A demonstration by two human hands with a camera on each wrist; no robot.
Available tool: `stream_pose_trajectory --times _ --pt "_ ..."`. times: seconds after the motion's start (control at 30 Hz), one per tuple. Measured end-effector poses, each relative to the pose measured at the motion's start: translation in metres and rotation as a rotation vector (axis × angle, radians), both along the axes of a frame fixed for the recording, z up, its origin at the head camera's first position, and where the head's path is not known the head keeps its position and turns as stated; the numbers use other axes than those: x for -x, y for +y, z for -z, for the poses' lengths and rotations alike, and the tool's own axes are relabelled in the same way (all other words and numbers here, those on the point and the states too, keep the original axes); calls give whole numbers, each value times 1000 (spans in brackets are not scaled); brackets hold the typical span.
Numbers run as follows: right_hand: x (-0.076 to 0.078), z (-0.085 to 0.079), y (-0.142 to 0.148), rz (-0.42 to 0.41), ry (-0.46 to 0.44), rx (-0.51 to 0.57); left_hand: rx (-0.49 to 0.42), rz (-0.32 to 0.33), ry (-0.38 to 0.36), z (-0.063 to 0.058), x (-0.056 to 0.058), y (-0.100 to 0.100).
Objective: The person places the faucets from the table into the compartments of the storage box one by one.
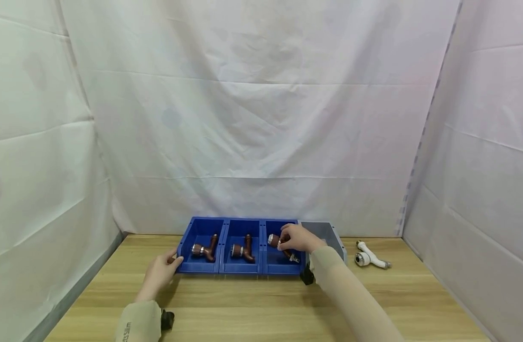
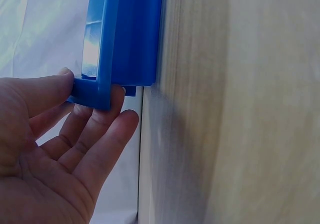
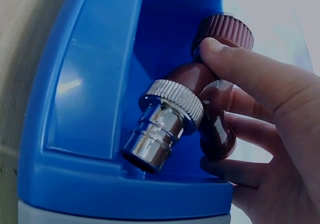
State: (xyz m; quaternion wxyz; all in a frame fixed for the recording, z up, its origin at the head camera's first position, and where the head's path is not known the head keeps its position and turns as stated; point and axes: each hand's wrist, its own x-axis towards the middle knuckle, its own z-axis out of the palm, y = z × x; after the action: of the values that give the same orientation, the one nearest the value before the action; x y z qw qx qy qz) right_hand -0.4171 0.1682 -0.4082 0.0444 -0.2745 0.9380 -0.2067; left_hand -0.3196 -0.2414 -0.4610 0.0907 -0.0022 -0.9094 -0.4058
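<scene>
In the head view my right hand (image 1: 299, 237) is inside the third blue bin (image 1: 283, 269) and holds a brown faucet (image 1: 273, 240). Up close in the right wrist view, thumb and fingers pinch the brown faucet's body behind its ribbed knob, and a chrome hose connector (image 3: 159, 139) points down at the bin's front. My left hand (image 1: 160, 270) grips the front left corner of the leftmost blue bin (image 1: 197, 269). Thumb on top and fingers beneath, it pinches the blue rim (image 2: 92, 91) in the left wrist view.
One brown faucet lies in the leftmost bin (image 1: 209, 249) and another brown faucet (image 1: 246, 249) in the middle one. A grey bin (image 1: 325, 230) joins the row at the right, partly behind my arm. Right of it, a white faucet (image 1: 372, 256) lies on the wooden table (image 1: 244, 308). White curtains stand behind.
</scene>
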Motion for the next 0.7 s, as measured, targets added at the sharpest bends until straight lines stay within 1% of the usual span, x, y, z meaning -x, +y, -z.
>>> stream_pose_trajectory --times 0.13,0.43,0.7 --pt "0 2 0 12 -3 1 -3 -2 -6 -1 0 1" --pt "-1 4 -2 26 7 -7 15 -3 13 -1 0 1" --pt "0 6 -2 26 11 -42 16 2 11 -1 -1 1"
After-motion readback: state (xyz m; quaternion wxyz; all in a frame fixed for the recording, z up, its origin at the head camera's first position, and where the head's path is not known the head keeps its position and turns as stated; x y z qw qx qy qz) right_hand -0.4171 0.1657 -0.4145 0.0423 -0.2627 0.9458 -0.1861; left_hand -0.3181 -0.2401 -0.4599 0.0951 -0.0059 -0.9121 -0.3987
